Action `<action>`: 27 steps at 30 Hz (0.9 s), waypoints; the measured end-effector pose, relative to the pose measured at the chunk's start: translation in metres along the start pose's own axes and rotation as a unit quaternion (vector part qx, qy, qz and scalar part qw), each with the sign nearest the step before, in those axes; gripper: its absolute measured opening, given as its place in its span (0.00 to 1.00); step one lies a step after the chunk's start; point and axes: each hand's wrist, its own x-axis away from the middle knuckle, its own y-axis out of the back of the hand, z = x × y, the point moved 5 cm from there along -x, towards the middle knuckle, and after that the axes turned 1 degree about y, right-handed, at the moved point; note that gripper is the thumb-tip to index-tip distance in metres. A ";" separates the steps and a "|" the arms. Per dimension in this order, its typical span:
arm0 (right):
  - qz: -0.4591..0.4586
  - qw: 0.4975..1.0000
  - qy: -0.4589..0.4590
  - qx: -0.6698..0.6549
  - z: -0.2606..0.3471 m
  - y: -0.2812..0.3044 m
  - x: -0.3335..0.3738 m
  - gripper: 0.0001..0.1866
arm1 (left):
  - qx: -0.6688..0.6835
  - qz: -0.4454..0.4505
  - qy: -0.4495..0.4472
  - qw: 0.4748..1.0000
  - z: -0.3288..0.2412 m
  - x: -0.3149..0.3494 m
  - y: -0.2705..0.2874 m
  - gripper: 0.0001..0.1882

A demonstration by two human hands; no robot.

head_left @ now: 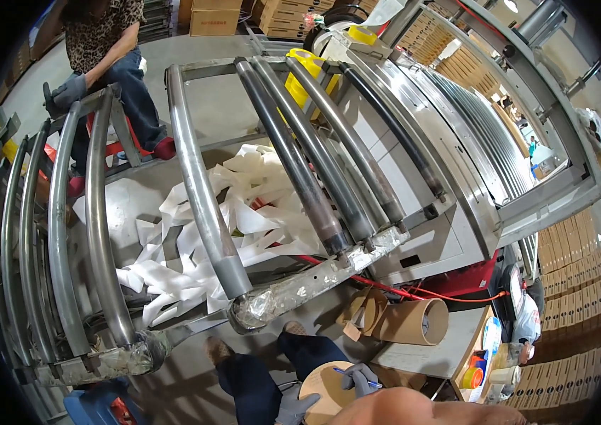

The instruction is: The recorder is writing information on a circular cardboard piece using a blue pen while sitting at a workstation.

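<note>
A round, tan cardboard-like piece [327, 391] lies in front of me, close to my lap. My left hand [295, 409], in a grey glove, grips its left edge, and the fingers are partly out of sight at the lower rim. My right hand [364, 380], also gloved in grey, is closed around a blue pen [352, 377]. The pen lies over the right side of the round piece; whether its tip touches cannot be made out. My right forearm [403, 407] covers part of the lower edge.
Metal rollers [201, 184] on a taped frame [315, 273] stretch ahead, with white strips [194, 241] heaped below. At right are cardboard tubes [410, 321], a grey table [428, 350] with bottles, and stacked cartons [569, 312]. A co-worker [113, 71] sits far left; a blue stool [95, 404] stands lower left.
</note>
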 end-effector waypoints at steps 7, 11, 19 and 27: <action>0.008 1.000 0.013 0.002 0.008 -0.004 0.011 0.11 | -0.012 -0.008 -0.012 1.000 0.024 0.007 0.001 0.20; 0.002 0.999 0.022 -0.031 -0.007 -0.003 0.024 0.10 | -0.066 -0.034 -0.018 0.997 0.041 0.013 0.008 0.20; 0.028 0.994 0.103 0.038 0.017 0.012 0.030 0.12 | -0.005 -0.033 -0.087 0.996 0.016 0.026 -0.012 0.17; 0.029 0.969 0.238 0.059 0.029 0.014 0.066 0.15 | 0.025 -0.034 -0.059 0.997 0.020 0.059 -0.033 0.21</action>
